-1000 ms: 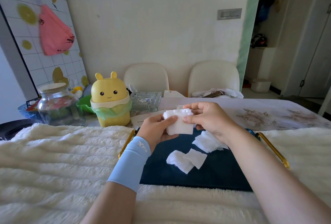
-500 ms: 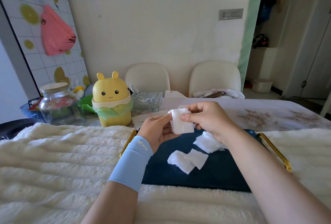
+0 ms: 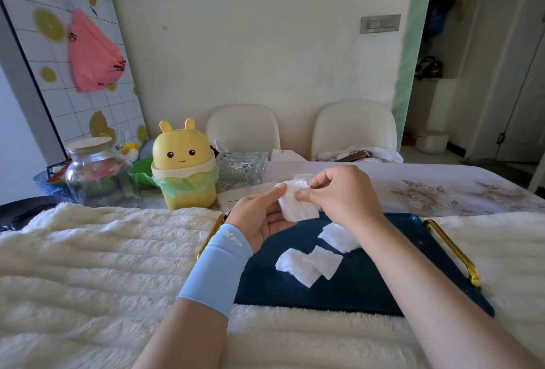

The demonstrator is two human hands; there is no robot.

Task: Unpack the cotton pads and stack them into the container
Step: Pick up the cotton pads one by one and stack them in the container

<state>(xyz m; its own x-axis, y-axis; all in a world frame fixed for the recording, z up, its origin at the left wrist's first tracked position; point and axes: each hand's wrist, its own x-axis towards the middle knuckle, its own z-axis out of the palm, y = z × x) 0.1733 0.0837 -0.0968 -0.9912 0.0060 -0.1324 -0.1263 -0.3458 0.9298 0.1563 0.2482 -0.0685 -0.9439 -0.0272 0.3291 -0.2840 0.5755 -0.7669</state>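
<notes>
I hold a small bundle of cotton pads [image 3: 298, 205] in both hands, above the far edge of the dark blue tray [image 3: 368, 295]. My left hand [image 3: 259, 218] carries it from the left, with the thumb pressed on its front. My right hand [image 3: 343, 196] pinches its upper right edge between thumb and forefinger. Some loose pads [image 3: 308, 264] lie on the tray, nearer to me.

I judge the step to be squaring or separating this bundle. The pads look soft and probably cling together, so I should hold lightly with the left and take only one layer with the right fingertips. I should work low over the tray, so that a dropped pad does not land on the fluffy blanket [image 3: 97, 253]. I cannot tell which container is meant; the glass dish [image 3: 241, 166] on the bench, far left of my hands, is one possibility.
</notes>
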